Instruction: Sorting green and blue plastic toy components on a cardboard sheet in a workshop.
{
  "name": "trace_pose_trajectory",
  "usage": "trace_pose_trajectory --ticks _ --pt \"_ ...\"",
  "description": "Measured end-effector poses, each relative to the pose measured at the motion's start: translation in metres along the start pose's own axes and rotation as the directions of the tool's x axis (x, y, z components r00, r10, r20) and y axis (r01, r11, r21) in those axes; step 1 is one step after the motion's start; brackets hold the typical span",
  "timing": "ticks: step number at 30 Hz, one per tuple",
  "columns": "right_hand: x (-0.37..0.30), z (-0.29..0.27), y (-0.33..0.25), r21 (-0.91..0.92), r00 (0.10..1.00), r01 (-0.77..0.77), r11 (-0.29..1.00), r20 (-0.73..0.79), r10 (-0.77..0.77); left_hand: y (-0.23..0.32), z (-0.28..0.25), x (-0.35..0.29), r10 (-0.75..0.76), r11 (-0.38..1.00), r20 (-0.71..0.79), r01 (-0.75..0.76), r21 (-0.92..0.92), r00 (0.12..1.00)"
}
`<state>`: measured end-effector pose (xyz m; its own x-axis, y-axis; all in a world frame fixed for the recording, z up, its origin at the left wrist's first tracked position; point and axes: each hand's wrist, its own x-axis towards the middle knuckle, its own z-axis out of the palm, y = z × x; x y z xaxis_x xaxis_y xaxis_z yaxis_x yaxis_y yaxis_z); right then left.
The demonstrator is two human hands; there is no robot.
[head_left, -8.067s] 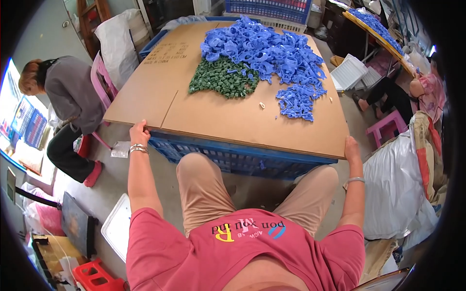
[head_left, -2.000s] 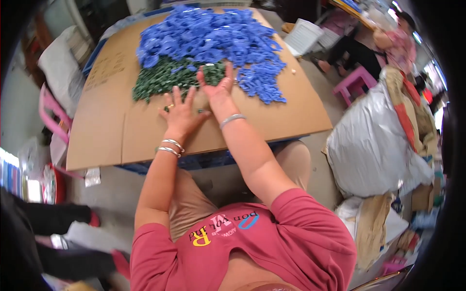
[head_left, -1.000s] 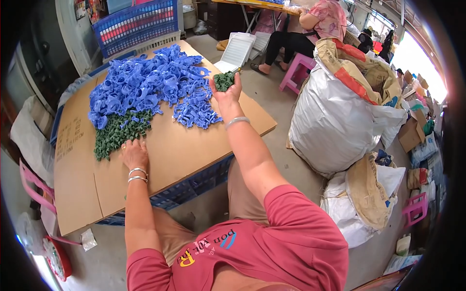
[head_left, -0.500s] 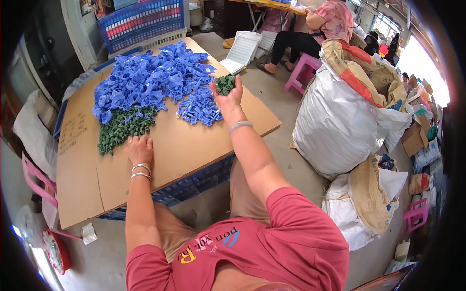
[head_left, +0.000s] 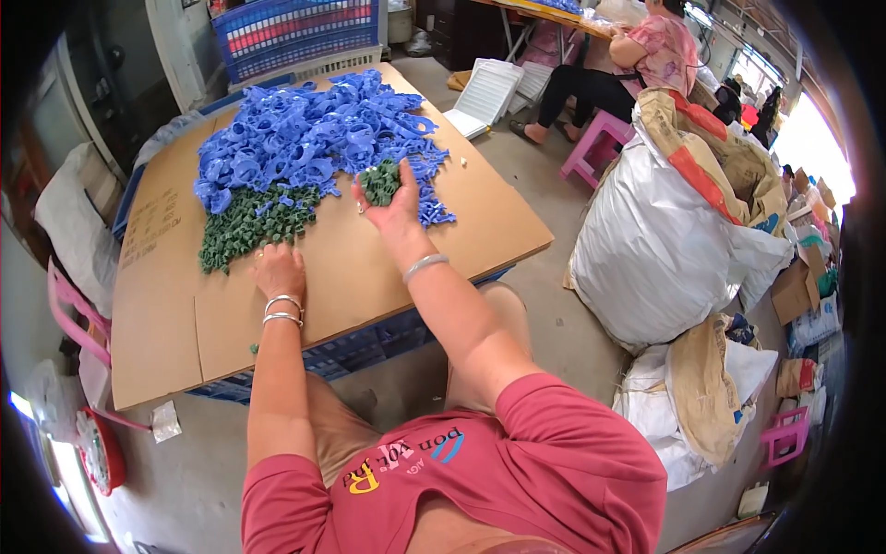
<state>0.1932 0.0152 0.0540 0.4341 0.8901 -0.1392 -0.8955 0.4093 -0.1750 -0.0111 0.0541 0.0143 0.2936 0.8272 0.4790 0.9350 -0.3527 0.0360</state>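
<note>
A cluster of small dark green plastic pieces (head_left: 379, 185) sits in my cupped right hand (head_left: 399, 214), held over the cardboard in front of the blue parts. At the near edge of the green heap (head_left: 249, 224), my left hand (head_left: 280, 270) rests low with its fingers curled; whatever may be under its fingertips is hidden. Blue plastic parts, many of them ring-shaped, form a large pile (head_left: 300, 129) behind the green one. Smaller blue pieces (head_left: 434, 189) lie to the right, partly behind my right hand.
Brown cardboard (head_left: 157, 319) covers the tabletop, with blue crates (head_left: 355, 346) below. Large white sacks (head_left: 651, 249) stand on the floor at right. Another person (head_left: 660, 42) sits on a pink stool (head_left: 600, 143) at the far table. A blue crate (head_left: 295, 37) stands behind the pile.
My right hand has moved left and nearer to me with the green pieces, from beyond the small blue pieces toward the green heap. My left hand stays by the heap's near edge.
</note>
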Motion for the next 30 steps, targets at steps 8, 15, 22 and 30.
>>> trace_pose_trajectory --ticks 8,15,22,30 --pt "-0.002 -0.024 0.065 -0.133 0.982 -0.187 0.973 -0.015 0.187 -0.003 0.006 -0.001 0.009 0.997 -0.087 -0.016 -0.08 0.996" --pt "-0.006 -0.023 0.079 -0.189 0.978 -0.21 0.959 -0.03 0.208 -0.006 0.008 -0.002 -0.048 0.98 -0.228 0.001 -0.2 0.973" --pt "-0.002 -0.025 0.085 -0.137 0.983 -0.181 0.974 -0.011 0.182 -0.016 0.015 0.004 -0.18 0.89 -0.385 -0.016 -0.455 0.905" --pt "-0.007 -0.023 0.089 -0.106 0.981 -0.194 0.975 -0.038 0.191 -0.01 0.015 0.002 0.007 0.981 -0.179 -0.042 -0.189 0.984"
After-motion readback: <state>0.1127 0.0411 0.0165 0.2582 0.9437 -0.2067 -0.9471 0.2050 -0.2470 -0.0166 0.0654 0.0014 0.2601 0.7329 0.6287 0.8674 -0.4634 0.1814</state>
